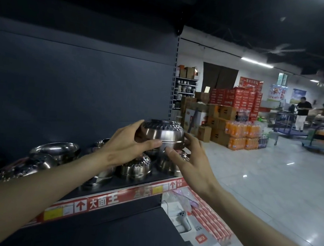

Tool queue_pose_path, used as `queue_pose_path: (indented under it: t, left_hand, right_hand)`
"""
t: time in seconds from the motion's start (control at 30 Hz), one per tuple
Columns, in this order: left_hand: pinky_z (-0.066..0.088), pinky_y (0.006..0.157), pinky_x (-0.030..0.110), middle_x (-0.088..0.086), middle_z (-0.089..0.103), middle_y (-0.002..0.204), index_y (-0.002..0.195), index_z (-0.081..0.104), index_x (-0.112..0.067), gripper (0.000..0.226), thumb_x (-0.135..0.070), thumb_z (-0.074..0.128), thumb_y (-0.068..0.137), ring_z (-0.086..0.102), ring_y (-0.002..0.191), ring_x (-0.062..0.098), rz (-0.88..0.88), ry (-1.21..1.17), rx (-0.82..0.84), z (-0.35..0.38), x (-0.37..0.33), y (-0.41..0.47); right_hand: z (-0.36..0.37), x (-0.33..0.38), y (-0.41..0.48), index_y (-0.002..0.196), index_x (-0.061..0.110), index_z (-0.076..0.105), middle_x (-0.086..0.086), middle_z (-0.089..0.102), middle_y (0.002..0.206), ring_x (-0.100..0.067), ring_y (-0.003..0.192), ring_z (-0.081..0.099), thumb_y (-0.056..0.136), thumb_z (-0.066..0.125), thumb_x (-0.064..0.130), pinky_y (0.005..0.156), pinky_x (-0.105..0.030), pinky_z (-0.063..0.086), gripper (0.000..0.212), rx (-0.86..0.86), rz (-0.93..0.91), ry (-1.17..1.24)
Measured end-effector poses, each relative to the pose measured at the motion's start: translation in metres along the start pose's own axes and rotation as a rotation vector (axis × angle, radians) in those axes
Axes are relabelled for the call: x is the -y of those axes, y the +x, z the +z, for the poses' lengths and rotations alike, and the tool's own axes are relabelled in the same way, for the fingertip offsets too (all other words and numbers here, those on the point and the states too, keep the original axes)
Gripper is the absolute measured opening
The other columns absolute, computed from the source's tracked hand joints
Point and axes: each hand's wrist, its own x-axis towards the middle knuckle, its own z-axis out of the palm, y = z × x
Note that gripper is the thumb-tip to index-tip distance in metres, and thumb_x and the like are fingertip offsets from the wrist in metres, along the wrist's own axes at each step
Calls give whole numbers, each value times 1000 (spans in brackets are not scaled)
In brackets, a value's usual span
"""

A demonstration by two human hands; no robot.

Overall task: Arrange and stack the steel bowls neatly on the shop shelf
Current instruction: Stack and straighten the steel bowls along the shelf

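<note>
I hold an upside-down steel bowl (pixel 162 132) with a patterned top above the right end of the shop shelf (pixel 108 186). My left hand (pixel 129 144) grips its left side and rim. My right hand (pixel 188 158) holds its right side, thumb against the lower rim. Under it stand more upturned bowls: one (pixel 136 167) just below my left hand, another (pixel 167 165) partly hidden behind my right thumb. Further left lie a tilted bowl (pixel 57 150) and several more steel bowls (pixel 27 167), loosely placed.
The dark shelf back panel (pixel 70 83) rises behind the bowls. A red price strip (pixel 104 201) runs along the shelf's front edge. Packaged goods (pixel 204 220) fill the lower shelf to the right. Stacked cartons and orange drink packs (pixel 237 136) stand across the tiled aisle, with people far off.
</note>
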Motion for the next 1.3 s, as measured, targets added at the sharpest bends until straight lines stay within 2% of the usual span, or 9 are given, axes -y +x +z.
queue_pose_path:
  t: [0.23,0.37,0.57,0.7,0.8,0.9,0.97,1.1,1.3]
  left_hand:
    - [59,104,46,-21,75,125,141,61,-46,83,-83,80,70,72,119,6,-48,-173,5,7,-8,-9]
    - [55,109,48,-22,73,131,141,60,-50,76,-83,77,75,68,126,6,-69,-200,29,13,-13,-13]
    - [38,125,53,-17,50,162,167,21,-44,117,-86,76,73,48,150,10,-78,-186,71,21,-10,-19]
    - [39,126,51,-21,46,158,170,-1,-42,121,-51,84,84,48,148,10,-12,-88,106,26,-11,-22]
    - [39,126,50,-16,22,176,165,-13,-54,123,-19,80,93,31,160,13,75,45,88,31,-8,-21]
    - [35,124,21,-14,-4,180,161,-22,-57,130,-2,74,94,4,167,14,127,132,96,38,-8,-24]
    - [34,98,-6,-13,-12,179,161,-24,-55,133,5,74,93,-2,167,16,153,154,95,43,-7,-26]
    - [35,85,-10,-16,-21,177,163,-22,-52,135,10,74,91,-5,166,16,188,145,56,49,0,-25]
    - [36,89,-10,-19,-15,177,159,-16,-63,137,14,74,90,0,166,16,163,85,29,52,3,-17]
  right_hand:
    - [-9,2,-11,154,30,43,8,54,140,25,107,54,90,72,62,78,-4,45,77,-35,-6,-25]
    - [-14,0,-16,150,32,43,20,58,131,10,115,57,89,74,63,91,-17,47,75,-32,28,73]
    - [-16,0,-15,146,33,46,17,63,132,-1,120,62,86,75,65,99,-29,53,74,-28,114,188]
    - [-21,3,-11,143,29,50,14,65,126,-3,114,64,86,73,62,86,-19,48,70,-32,178,269]
    - [-22,6,-6,141,21,53,6,68,122,-7,110,67,87,74,58,87,-20,49,69,-52,237,360]
    - [-25,8,1,139,13,58,-5,74,123,-21,117,70,78,80,69,102,-37,52,86,-88,329,451]
    - [-28,13,4,138,11,64,-7,75,124,-23,116,69,81,74,69,95,-35,51,82,-84,380,490]
    - [-33,26,5,126,15,74,-1,76,102,-16,99,69,102,61,53,81,-27,48,47,-27,444,549]
    - [-36,27,7,116,18,75,-2,73,96,-18,93,65,104,57,53,83,-28,48,41,-6,491,571]
